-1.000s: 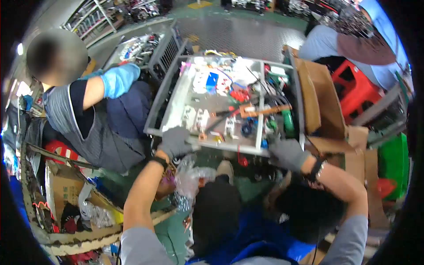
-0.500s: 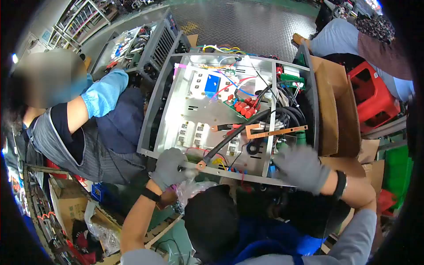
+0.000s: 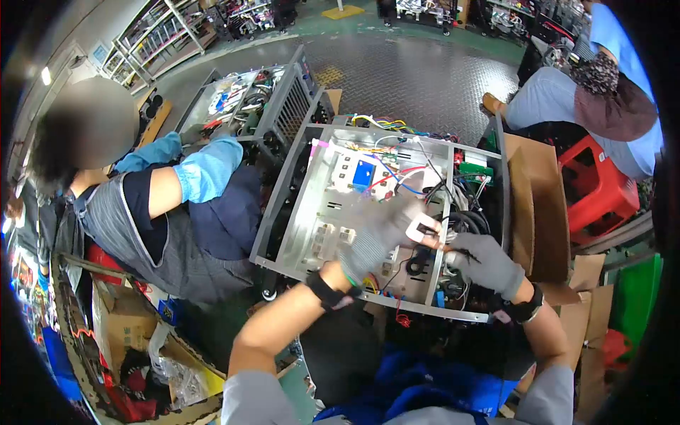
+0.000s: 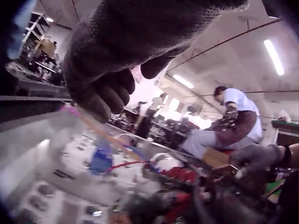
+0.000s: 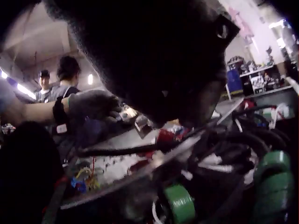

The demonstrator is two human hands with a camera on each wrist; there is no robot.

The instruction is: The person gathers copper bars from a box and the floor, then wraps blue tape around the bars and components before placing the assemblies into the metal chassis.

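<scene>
Both hands wear grey knit gloves over an open metal chassis (image 3: 297,212) full of electrical parts. My right hand (image 3: 489,263) pinches one end of a copper bar (image 3: 432,241) above the chassis's right divider. The bar's squared, bright end points left, beside my left hand (image 3: 379,237), which is blurred in the head view. In the left wrist view the left fingers (image 4: 105,95) bend downward; I cannot tell whether they grip anything. Below lie white terminal blocks (image 3: 322,241), a blue component (image 3: 363,175) and black cables (image 3: 467,225) at the right.
An open cardboard box (image 3: 542,205) stands right of the chassis, with a red stool (image 3: 598,188) beyond. At left, a person in blue sleeves (image 3: 212,166) works at another chassis (image 3: 244,95). A box of scraps (image 3: 127,319) sits at lower left.
My left hand has moved from the chassis's front edge up and right over its interior. The right hand has come up from the front right corner and taken the copper bar's end.
</scene>
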